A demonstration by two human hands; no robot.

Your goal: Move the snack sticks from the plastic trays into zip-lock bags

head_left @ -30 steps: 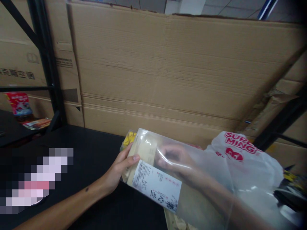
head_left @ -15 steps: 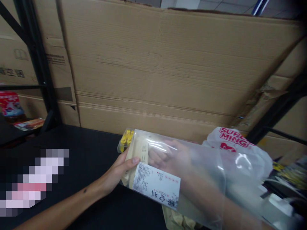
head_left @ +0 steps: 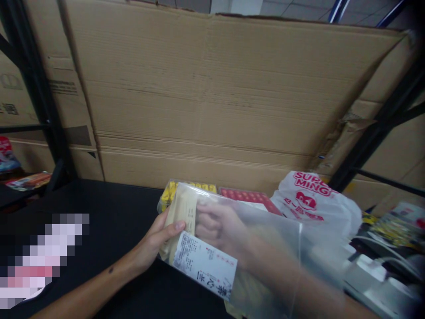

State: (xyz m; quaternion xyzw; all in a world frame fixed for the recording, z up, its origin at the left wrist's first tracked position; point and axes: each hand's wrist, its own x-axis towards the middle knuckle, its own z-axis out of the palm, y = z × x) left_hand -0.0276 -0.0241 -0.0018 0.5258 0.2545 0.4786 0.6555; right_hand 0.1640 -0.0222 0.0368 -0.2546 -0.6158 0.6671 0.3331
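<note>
My left hand (head_left: pixel 159 241) is closed around the bottom end of a clear plastic bag (head_left: pixel 265 239), thumb on top. At that end of the bag lies a beige packet (head_left: pixel 186 212). A white label (head_left: pixel 206 266) with dark characters is on the side of the bag. Seen through the film, my right hand (head_left: pixel 219 226) reaches inside with its fingers curled against the packet's edge. Whether it pinches the packet is not clear through the plastic. Beneath the bag, part of another beige packet (head_left: pixel 234 309) shows.
Behind the bag are a yellow-filled clear box (head_left: pixel 169 191), a red box (head_left: pixel 242 195) and a white printed carrier bag (head_left: pixel 305 199). A white power strip (head_left: pixel 375 274) with cables lies right. A pixelated patch covers the left side of the black surface (head_left: pixel 109 212). Cardboard (head_left: pixel 206 97) walls the back.
The view has shifted, baring more of the yellow-filled box and the red box behind the bag. Both hands stay at the bag, the right one still inside it.
</note>
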